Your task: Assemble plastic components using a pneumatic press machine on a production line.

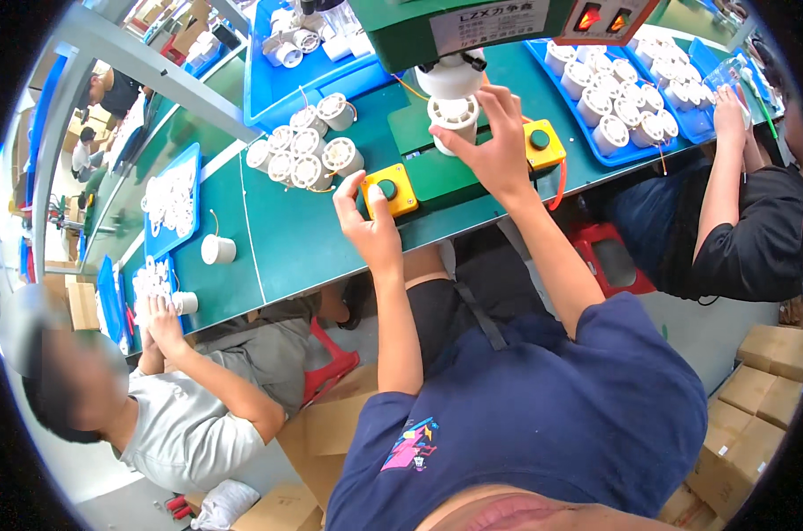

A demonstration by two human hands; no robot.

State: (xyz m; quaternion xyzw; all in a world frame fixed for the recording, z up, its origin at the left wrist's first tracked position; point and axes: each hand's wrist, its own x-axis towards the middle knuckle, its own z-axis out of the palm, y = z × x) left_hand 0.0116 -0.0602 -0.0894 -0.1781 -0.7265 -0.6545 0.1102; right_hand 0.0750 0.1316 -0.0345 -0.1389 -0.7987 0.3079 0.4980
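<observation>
My right hand (501,150) grips a white round plastic housing (453,113) with slots in its top, thumb on the near side and fingers round the right. The housing stands on the green base of a press machine, right under its white head (451,78). My left hand (370,232) is beside a yellow button box (398,189) with a green push button. Its thumb and index finger are apart, the thumb close to the button; whether it touches is unclear. A second yellow button box (545,144) sits to the right, just past my right wrist.
White housings (306,146) cluster left of the press. Blue trays (619,157) of similar parts stand right, and a large blue bin (317,97) behind. A lone housing (218,250) lies left. Co-workers sit on both sides; one works at a small tray (158,265). Cartons (745,420) fill the lower right.
</observation>
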